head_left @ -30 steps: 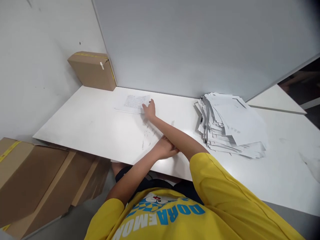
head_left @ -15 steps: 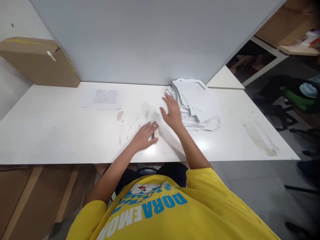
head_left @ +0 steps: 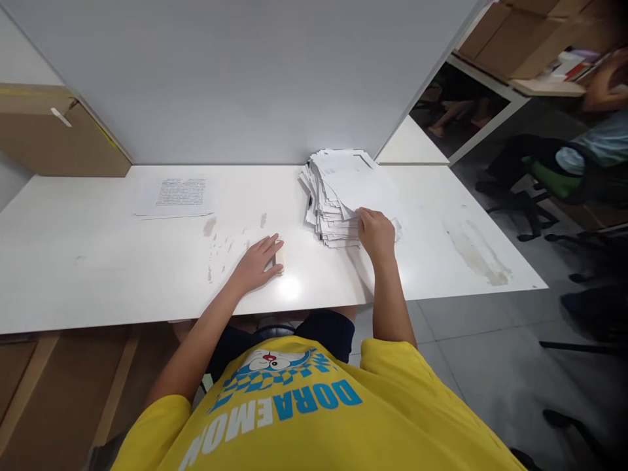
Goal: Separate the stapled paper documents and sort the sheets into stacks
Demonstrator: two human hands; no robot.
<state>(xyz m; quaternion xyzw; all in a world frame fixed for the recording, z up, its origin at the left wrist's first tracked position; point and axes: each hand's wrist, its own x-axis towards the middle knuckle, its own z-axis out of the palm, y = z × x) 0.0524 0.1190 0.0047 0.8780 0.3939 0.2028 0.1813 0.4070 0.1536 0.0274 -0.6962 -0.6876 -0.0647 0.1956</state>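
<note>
A tall, uneven stack of white paper (head_left: pixel 343 190) stands on the white table (head_left: pixel 98 261) against the grey partition. My right hand (head_left: pixel 377 233) rests on the stack's near right corner, fingers curled over the top sheets. My left hand (head_left: pixel 258 261) lies flat on the table near its front edge, fingers spread, with its fingertips touching a small pale block (head_left: pixel 280 259). A single printed sheet (head_left: pixel 175 196) lies flat at the back left of the table, away from both hands.
A cardboard box (head_left: pixel 59 140) stands at the table's back left corner. More cardboard boxes (head_left: pixel 59 392) sit below the table on the left. The grey partition (head_left: pixel 235 78) closes the back. At the right, another person's sleeve (head_left: pixel 593 147) and office chairs (head_left: pixel 534 183) are on the floor.
My right hand left the printed sheet at the back left, swept right across the table and now sits on the paper stack. The left hand stayed by the small block. The view turned right.
</note>
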